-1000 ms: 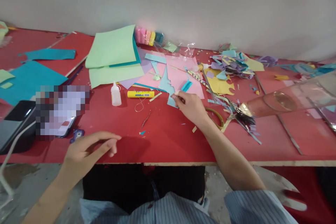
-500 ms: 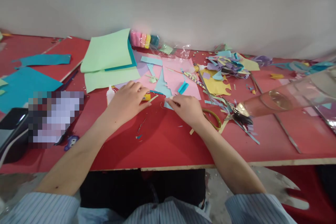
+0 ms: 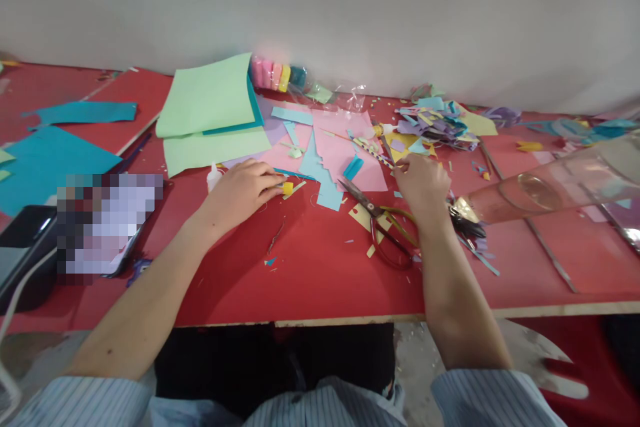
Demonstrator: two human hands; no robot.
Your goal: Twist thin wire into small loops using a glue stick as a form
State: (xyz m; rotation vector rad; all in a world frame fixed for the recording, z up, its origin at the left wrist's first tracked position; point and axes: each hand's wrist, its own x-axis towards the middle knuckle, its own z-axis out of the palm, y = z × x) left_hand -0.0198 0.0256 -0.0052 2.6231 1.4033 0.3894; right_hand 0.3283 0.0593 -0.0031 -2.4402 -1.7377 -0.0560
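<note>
Left of centre, my left hand [image 3: 246,188] has its fingers closed on a small yellow piece [image 3: 287,188] that sticks out past the fingertips. My right hand [image 3: 424,185] is at the right of the pink paper [image 3: 345,140], its fingers bent down by the yellow paper and the tip of a metal blade; what they hold, if anything, is hidden. Scissors [image 3: 373,210] with dark red handles lie partly spread between the hands. A light blue paper piece [image 3: 330,195] lies left of them. A white glue bottle [image 3: 214,177] is partly behind my left hand.
Green sheets [image 3: 207,97] lie at the back left, near blue paper [image 3: 55,160] and a phone [image 3: 110,227]. Paper scraps [image 3: 440,123] are heaped at the back right. A clear bottle [image 3: 540,190] lies on its side at the right.
My right hand has moved right, away from the light blue paper, uncovering it and the scissors. The yellow piece now sticks out of my left fingers.
</note>
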